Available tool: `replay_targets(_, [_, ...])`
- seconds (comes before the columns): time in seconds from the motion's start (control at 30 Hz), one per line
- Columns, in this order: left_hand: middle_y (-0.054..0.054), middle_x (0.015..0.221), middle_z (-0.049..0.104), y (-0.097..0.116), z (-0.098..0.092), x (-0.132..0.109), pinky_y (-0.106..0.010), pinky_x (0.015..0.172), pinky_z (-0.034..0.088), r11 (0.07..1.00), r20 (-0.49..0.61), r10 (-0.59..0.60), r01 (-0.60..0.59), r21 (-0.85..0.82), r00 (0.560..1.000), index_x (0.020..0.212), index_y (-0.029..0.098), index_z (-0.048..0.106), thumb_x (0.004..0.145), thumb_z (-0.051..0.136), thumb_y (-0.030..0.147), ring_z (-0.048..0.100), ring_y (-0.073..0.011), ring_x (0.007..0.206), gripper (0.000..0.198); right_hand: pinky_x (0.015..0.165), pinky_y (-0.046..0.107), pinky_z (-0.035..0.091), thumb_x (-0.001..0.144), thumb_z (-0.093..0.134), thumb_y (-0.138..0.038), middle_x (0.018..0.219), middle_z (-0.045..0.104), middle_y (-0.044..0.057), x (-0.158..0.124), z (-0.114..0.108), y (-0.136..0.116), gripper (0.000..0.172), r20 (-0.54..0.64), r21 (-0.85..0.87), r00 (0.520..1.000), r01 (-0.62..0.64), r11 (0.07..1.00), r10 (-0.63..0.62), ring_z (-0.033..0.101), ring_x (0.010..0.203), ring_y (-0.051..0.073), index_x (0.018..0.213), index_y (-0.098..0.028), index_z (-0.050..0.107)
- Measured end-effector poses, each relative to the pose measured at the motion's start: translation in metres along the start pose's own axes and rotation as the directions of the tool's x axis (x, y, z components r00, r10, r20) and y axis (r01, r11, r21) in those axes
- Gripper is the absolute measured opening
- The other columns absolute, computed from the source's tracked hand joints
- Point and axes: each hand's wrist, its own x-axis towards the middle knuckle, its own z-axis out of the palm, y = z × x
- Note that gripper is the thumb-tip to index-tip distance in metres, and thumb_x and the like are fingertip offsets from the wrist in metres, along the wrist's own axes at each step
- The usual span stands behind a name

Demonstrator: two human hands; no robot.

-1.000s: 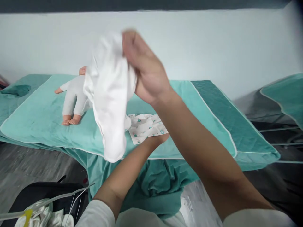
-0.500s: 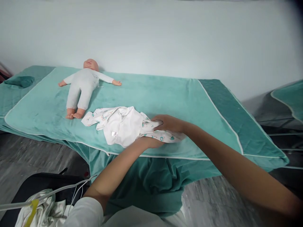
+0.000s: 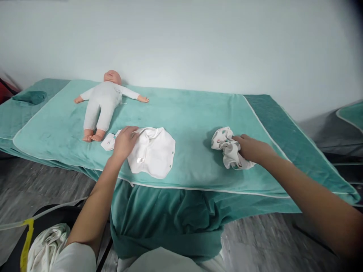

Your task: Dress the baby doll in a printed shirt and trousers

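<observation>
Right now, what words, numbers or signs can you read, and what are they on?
None: I can't read any word, brand or number here.
Too small to read: a pale patch, maybe a label, on the white garment by the left hand.
Too small to make out: the coloured marks on the patterned cloth in the right hand.

The white garment at the centre is smooth, matt cloth with soft creases; whether the 2 small fasteners on its edge are metal or plastic is unclear. Right of centre, the printed cloth looks matt and wrinkled. The teal bed cover has a velvety nap with a faint sheen. At upper left, the doll has a matt fabric body and a smooth, plastic-looking head. The wall is smooth and matt; the floor, lower left, shows streaky wood-like grain.
</observation>
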Motion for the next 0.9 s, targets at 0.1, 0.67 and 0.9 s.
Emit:
replay_targets(0.1, [-0.016,0.135,0.069,-0.019,0.007,0.010,-0.049,0.108,0.050,0.962,0.128,-0.079,0.042,0.269,0.989,0.135,0.019,0.068,0.097,0.057,0.031,0.063,-0.0350,0.127,0.041,0.096,0.065,0.052,0.080,0.055,-0.026,0.141,0.058,0.026,0.000,-0.002,-0.012,0.055,0.078,-0.076,0.997,0.018,0.997,-0.012,0.061,0.124,0.050,0.134,-0.021,0.067])
replay_targets(0.67, [0.002,0.080,0.065,0.070,-0.059,0.044,-0.026,0.076,0.046,0.974,-0.412,0.072,-0.153,-0.168,0.908,0.097,0.021,0.068,0.101,0.058,0.039,0.059,-0.0142,0.077,0.021,0.091,0.046,0.051,0.103,0.043,-0.028,0.136,0.059,0.023,-0.025,-0.012,-0.061,0.033,-0.001,-0.336,0.981,0.184,0.924,-0.196,0.056,0.124,0.036,0.124,-0.017,0.065])
replay_targets(0.9, [0.000,0.082,0.069,0.120,-0.087,0.045,-0.030,0.082,0.052,0.963,-0.404,0.232,-0.267,-0.031,0.885,0.093,0.024,0.066,0.100,0.060,0.047,0.067,-0.0175,0.083,0.024,0.117,0.057,0.045,0.096,0.065,-0.053,0.158,0.049,0.019,-0.033,-0.051,-0.116,0.061,0.014,0.007,0.973,0.232,0.973,-0.232,0.051,0.143,0.040,0.147,-0.020,0.058])
